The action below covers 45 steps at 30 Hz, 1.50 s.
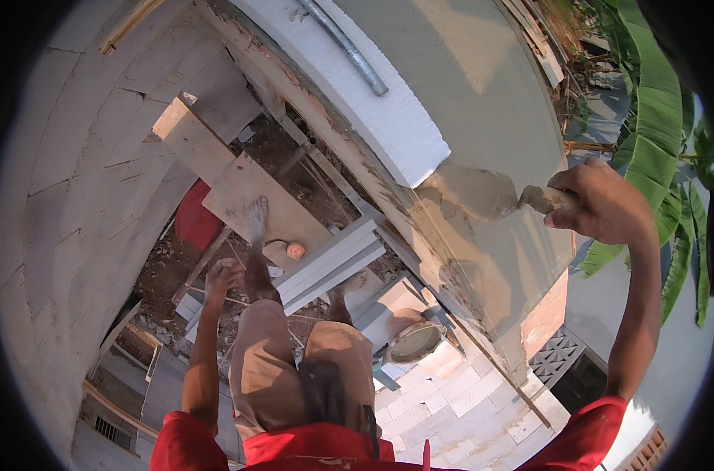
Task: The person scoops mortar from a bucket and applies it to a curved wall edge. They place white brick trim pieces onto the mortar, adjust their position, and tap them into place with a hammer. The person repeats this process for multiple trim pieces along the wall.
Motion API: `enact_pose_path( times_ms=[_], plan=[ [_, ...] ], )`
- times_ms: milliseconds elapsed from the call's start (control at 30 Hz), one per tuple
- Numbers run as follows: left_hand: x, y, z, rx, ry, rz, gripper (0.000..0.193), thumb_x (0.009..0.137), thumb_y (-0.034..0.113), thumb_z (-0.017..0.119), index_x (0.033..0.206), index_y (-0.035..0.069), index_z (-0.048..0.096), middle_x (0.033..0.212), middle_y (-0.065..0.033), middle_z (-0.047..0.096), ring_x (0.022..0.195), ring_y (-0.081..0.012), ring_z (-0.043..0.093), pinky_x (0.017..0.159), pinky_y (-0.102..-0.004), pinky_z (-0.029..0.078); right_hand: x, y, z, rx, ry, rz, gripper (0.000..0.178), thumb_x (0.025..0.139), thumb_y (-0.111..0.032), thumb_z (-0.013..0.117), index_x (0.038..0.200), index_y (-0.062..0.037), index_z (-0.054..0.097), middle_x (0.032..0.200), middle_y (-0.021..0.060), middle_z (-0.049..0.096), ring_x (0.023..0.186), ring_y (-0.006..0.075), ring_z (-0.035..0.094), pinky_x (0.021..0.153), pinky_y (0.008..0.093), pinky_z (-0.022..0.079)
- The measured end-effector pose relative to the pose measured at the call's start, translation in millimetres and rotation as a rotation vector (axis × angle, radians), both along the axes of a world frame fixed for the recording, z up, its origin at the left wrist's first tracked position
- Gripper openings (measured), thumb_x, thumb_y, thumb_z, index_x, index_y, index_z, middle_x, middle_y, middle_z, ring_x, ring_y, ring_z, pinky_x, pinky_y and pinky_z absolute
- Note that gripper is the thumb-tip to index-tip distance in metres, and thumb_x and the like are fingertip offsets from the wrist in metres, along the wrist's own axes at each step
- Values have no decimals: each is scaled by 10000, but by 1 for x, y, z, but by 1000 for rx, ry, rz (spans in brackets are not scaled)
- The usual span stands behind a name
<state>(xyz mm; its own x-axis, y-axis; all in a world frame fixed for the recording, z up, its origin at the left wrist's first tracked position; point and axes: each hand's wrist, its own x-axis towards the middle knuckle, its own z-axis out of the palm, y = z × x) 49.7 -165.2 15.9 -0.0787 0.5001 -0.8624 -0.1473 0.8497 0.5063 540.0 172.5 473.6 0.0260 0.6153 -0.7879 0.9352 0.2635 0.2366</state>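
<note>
My right hand, at the right, is closed round the handle of a mortar-coated trowel. The blade lies over the grey wall top, its far end beside the corner of a white block. Wet-looking mortar is smeared around the blade and the block's end. A grey metal bar rests along the block. At the lower left my left hand hangs beside my leg, fingers loosely bent and apart, with nothing visible in it.
Below me, my bare foot is on a board. Stacked pale blocks stand near my knees, with a bucket of mortar to their right. A string runs along the wall edge. Banana leaves hang at far right; a block wall rises left.
</note>
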Motion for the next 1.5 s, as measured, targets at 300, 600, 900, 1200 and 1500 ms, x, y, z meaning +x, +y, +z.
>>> enact_pose_path(
  times_ms=[300,600,900,1200,1500],
  plan=[
    [-8,-40,-22,-141,6,3,292,1054,310,631,1218,73,677,1099,-79,755,919,-135,712,807,-281,555,-4,1,-8,-66,37,7,423,752,-330,845,1087,-77,789,998,126,730,1077,325,616,927,426,508],
    [-1,-38,-6,-90,-5,-18,372,1021,420,655,1237,118,677,1133,-60,741,1008,-156,699,899,-331,538,-9,11,12,-183,-190,-209,425,709,-312,839,1043,-57,782,989,155,730,1095,331,615,934,441,493],
    [-3,-42,-18,-90,-44,10,309,1044,332,650,1226,85,674,1107,-76,755,905,-117,690,783,-282,546,-3,30,-6,-21,-122,-194,453,734,-365,803,1039,-31,779,1073,167,654,1045,331,637,897,423,505],
    [4,-35,-9,-156,-24,-45,324,1029,350,675,1215,86,669,1113,-91,752,915,-130,699,801,-286,541,23,34,-10,-327,61,-157,417,785,-369,756,836,43,731,608,93,587,615,235,639,608,381,513],
    [8,-32,1,-114,32,-83,312,1043,337,650,1240,97,679,1128,-80,752,904,-131,700,783,-277,536,59,29,20,-92,61,-322,559,754,-442,754,1029,45,750,704,90,592,621,244,586,619,392,462]
  ],
)
